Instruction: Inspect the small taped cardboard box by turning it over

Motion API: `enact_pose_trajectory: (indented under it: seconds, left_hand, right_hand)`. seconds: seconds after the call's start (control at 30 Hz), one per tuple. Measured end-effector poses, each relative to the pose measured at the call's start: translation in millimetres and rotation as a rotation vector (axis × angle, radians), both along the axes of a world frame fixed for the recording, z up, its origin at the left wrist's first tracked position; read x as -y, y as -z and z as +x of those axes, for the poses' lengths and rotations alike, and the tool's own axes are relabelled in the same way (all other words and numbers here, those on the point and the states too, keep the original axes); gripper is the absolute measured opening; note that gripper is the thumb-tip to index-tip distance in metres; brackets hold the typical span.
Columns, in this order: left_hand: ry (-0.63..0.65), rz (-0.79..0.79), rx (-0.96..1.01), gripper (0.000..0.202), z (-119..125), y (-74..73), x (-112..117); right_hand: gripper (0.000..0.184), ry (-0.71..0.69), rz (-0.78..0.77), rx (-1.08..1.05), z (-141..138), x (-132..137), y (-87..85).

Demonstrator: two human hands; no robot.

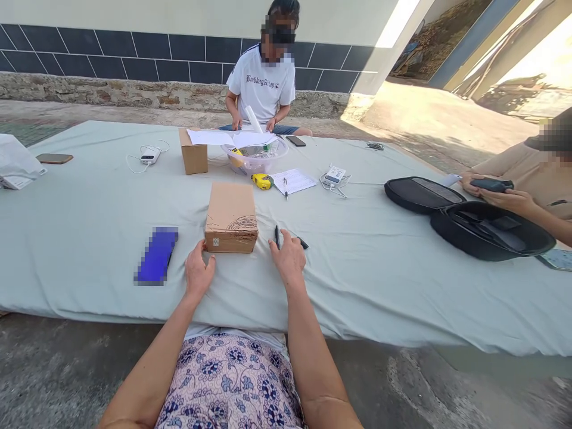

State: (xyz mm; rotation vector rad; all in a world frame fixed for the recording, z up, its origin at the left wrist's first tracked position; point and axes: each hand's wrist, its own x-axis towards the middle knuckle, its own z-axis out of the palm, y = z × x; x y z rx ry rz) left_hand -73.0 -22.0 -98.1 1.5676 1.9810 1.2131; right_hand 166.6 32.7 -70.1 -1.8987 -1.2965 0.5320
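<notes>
A brown cardboard box with black scribbled lines on its top and front edge lies on the cloth-covered table before me. My left hand rests at its near left corner, thumb and fingers apart; its fingertips touch or nearly touch the box. To the right of the box, my right hand is low over the cloth with fingers spread. A slim black pen-like piece shows between its thumb and index finger. Another black piece lies just right of the hand; whether the two are joined is hidden.
Left of the box lies a blurred blue phone. Beyond are a yellow tape measure, a paper with a pen, a plastic basin and a smaller box. An open black case sits right. Two people sit around the table.
</notes>
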Motion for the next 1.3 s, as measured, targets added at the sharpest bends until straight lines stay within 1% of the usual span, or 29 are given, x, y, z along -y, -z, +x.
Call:
enact_pose_trajectory:
  seconds: [0.07, 0.13, 0.2, 0.27, 0.33, 0.4, 0.47, 0.5, 0.53, 0.6, 0.63, 0.73, 0.87, 0.97, 1.13, 1.23, 1.3]
  left_hand:
    - [-0.003, 0.007, -0.016, 0.053, 0, 1.8, 0]
    - [-0.003, 0.01, -0.03, 0.053, 0, 3.2, 0]
    - [0.002, 0.012, -0.043, 0.052, 0, 4.2, 1]
    - [0.008, 0.011, -0.052, 0.052, -1, 4.9, 1]
    - [0.012, 0.009, -0.059, 0.052, -1, 5.5, 1]
    - [0.011, 0.009, -0.063, 0.052, 0, 6.2, 1]
    - [0.009, 0.01, -0.067, 0.052, 0, 6.6, 0]
    - [0.009, 0.01, -0.07, 0.052, 0, 6.7, 0]
    - [0.009, 0.011, -0.072, 0.052, 0, 6.8, 0]
    - [0.01, 0.012, -0.077, 0.051, 0, 6.7, 1]
    - [0.01, 0.013, -0.08, 0.05, 0, 6.7, 1]
    - [0.012, 0.018, -0.087, 0.049, 0, 7.3, 1]
    - [0.006, 0.016, -0.091, 0.05, 0, 9.0, 1]
    - [0.001, 0.005, -0.089, 0.05, 1, 9.4, 1]
    - [0.008, -0.006, -0.089, 0.05, 1, 7.6, 3]
    - [0.014, -0.006, -0.097, 0.048, 1, 6.7, 3]
    - [0.015, -0.006, -0.1, 0.048, 1, 6.5, 3]
  right_hand:
    - [0.045, -0.009, -0.031, -0.023, 0, -2, 3.4]
    - [0.039, -0.018, -0.028, -0.071, -1, -1, 6.7]
    - [0.036, -0.035, 0.013, -0.143, 0, 3, 7.9]
    - [0.039, -0.071, 0.078, -0.237, 2, 12, 5.7]
    - [0.044, -0.129, 0.156, -0.338, 2, 24, -0.5]
    - [0.045, -0.203, 0.233, -0.419, 0, 38, -10.4]
    - [0.041, -0.277, 0.317, -0.468, -6, 53, -22.2]
    - [0.038, -0.316, 0.381, -0.486, -9, 61, -27.8]
    - [0.036, -0.37, 0.484, -0.501, -14, 67, -32.7]
    - [0.028, -0.442, 0.638, -0.486, -23, 77, -39.0]
    - [0.024, -0.464, 0.681, -0.463, -28, 80, -40.0]
    - [0.017, -0.466, 0.677, -0.375, -39, 83, -36.1]
    - [0.015, -0.421, 0.649, -0.34, -46, 75, -29.9]
    - [0.016, -0.39, 0.638, -0.362, -47, 65, -34.7]
    - [0.02, -0.446, 0.552, -0.407, -55, 48, -48.7]
    - [0.022, -0.449, 0.534, -0.397, -62, 33, -51.8]
    - [0.024, -0.42, 0.538, -0.387, -63, 23, -51.7]
